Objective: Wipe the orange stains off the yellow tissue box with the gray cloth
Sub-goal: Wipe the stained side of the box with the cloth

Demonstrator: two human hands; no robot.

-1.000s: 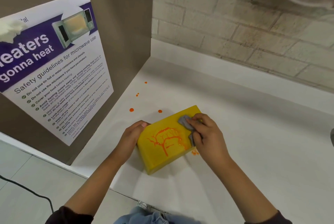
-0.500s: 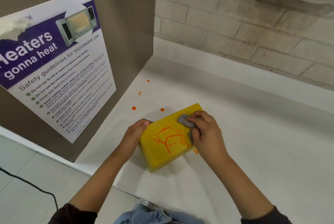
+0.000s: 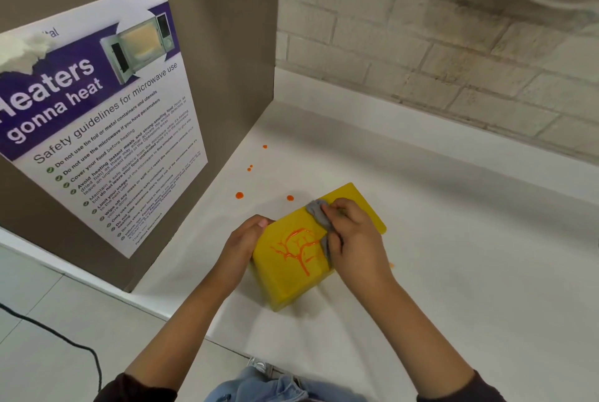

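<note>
Since a second ago our right hand has barely shifted, fingers pinched on the gray cloth atop the yellow tissue box on the white counter. Our left hand grips its left side. Orange stains lie just left of the cloth. The poster reads "Heaters gonna heat".

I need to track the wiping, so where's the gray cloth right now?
In the head view, the gray cloth is bunched under the right hand, pressed on top of the yellow tissue box, just right of the orange stains.
</note>
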